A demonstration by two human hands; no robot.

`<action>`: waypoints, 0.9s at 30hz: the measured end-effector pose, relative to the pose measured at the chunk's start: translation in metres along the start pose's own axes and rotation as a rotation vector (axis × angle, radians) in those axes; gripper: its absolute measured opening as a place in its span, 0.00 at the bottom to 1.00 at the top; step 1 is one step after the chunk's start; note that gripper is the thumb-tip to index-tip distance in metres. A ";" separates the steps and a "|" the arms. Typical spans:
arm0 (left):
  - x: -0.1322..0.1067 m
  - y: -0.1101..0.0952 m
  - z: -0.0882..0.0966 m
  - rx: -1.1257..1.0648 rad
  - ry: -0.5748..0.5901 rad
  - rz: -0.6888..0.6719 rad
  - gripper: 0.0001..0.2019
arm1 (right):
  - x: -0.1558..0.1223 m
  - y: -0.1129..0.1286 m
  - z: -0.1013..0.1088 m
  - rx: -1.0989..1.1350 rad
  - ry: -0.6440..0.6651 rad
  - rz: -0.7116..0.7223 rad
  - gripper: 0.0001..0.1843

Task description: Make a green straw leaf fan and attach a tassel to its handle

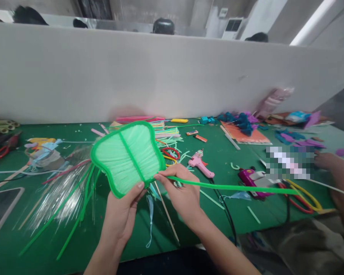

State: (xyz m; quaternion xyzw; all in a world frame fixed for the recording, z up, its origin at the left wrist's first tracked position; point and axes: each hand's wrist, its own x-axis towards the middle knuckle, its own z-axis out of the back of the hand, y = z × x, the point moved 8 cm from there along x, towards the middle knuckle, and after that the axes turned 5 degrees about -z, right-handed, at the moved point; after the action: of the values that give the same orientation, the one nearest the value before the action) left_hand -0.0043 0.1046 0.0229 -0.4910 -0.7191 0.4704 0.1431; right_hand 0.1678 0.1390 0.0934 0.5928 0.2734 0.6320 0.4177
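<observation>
A light green leaf-shaped panel point(117, 158), edged and split down the middle by darker green pipe cleaner, is held tilted above the table. My left hand point(123, 210) is closed on its lower edge, thumb in front. My right hand point(183, 189) pinches a green pipe cleaner point(237, 187) at the panel's lower right corner; its long free end stretches to the right. Under and beside the panel lie clear plastic strips point(60, 206) and loose green pipe cleaners point(80, 217). A pale blue tassel point(150, 215) and a thin wooden stick point(167, 214) lie below my hands.
A pink glue gun point(201, 164) with a black cord lies to the right, near a magenta glue gun point(255, 183) and red-yellow scissors point(304, 198). A co-worker's hand point(328, 164) shows at right. A white partition point(160, 76) closes the back. A phone point(2, 210) lies left.
</observation>
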 end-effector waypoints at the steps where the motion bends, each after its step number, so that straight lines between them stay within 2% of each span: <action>1: -0.001 -0.001 0.000 -0.011 -0.012 0.003 0.23 | -0.001 -0.002 0.002 0.008 -0.023 -0.002 0.05; 3: -0.002 -0.003 0.001 -0.035 -0.037 0.003 0.22 | -0.003 -0.007 0.006 0.040 -0.074 -0.019 0.05; 6: -0.006 -0.006 0.000 -0.079 -0.058 0.006 0.20 | -0.008 -0.025 0.006 0.163 -0.114 -0.176 0.05; 9: -0.009 -0.007 -0.001 -0.130 -0.086 0.025 0.17 | -0.016 -0.042 -0.001 0.262 -0.115 -0.337 0.08; 13: -0.012 -0.008 0.000 -0.182 -0.146 0.052 0.10 | -0.026 -0.054 -0.020 0.304 -0.063 -0.452 0.14; 17: -0.008 -0.013 0.002 -0.186 -0.160 0.026 0.10 | -0.040 -0.061 -0.040 0.348 0.084 -0.596 0.22; 18: -0.006 -0.015 0.003 -0.186 -0.160 0.011 0.11 | -0.045 -0.060 -0.045 0.351 0.179 -0.646 0.25; 20: -0.004 -0.020 0.004 -0.188 -0.156 -0.028 0.13 | -0.058 -0.053 -0.053 0.283 0.449 -0.701 0.31; 21: -0.003 -0.022 0.004 -0.191 -0.155 -0.044 0.15 | -0.065 -0.046 -0.054 0.195 0.587 -0.667 0.31; 22: -0.003 -0.024 0.004 -0.197 -0.158 -0.055 0.15 | -0.065 -0.036 -0.049 0.071 0.642 -0.541 0.29; 23: -0.004 -0.025 0.004 -0.203 -0.164 -0.055 0.15 | -0.058 -0.022 -0.038 -0.046 0.572 -0.334 0.25; 26: -0.007 -0.024 0.001 -0.217 -0.186 0.002 0.13 | -0.049 0.028 -0.001 -0.248 0.158 0.318 0.03; 27: -0.008 -0.021 0.001 -0.221 -0.200 0.040 0.12 | -0.051 0.037 0.004 -0.300 0.050 0.479 0.08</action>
State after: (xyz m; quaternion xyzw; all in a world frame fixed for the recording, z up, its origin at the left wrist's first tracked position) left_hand -0.0129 0.0957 0.0420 -0.4687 -0.7673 0.4376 0.0062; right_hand 0.1618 0.0766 0.0990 0.5562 0.0391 0.7607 0.3325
